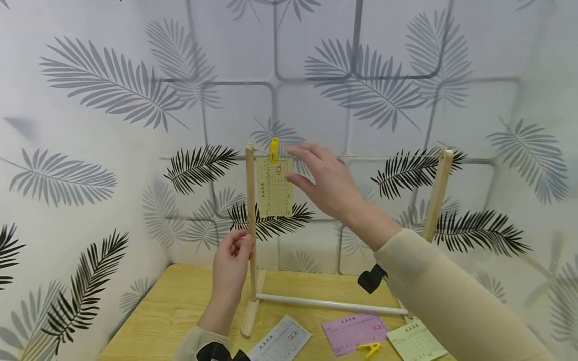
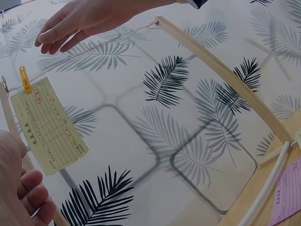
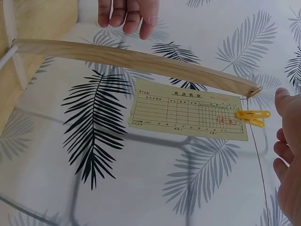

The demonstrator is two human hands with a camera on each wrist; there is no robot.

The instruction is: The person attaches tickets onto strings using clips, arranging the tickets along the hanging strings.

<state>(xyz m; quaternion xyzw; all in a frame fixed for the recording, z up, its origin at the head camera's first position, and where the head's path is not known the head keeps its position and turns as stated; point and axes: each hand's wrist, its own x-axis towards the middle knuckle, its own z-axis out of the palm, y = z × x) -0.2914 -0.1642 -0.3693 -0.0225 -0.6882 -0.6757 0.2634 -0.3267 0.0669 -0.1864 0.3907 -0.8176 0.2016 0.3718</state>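
A yellow-green receipt slip [image 1: 274,188] hangs from a string near the left wooden post [image 1: 251,200], held by a yellow clothespin [image 1: 273,150]. Just right of the clothespin is my right hand [image 1: 325,183], thumb and fingers apart with nothing between them. In the right wrist view the clothespin [image 3: 253,115] grips the end of the slip [image 3: 188,110], clear of that hand [image 3: 289,150]. My left hand [image 1: 232,260] is beside the left post, its fingers loosely bent. The right wrist view shows that hand [image 3: 129,14] a little apart from the post.
On the wooden table [image 1: 180,301] lie a white slip [image 1: 282,341], a pink slip [image 1: 354,332] and another yellow-green slip [image 1: 417,341]. A loose yellow clothespin [image 1: 371,349] touches the pink one. A white rod [image 1: 331,304] joins the left post's base to the right post [image 1: 437,198].
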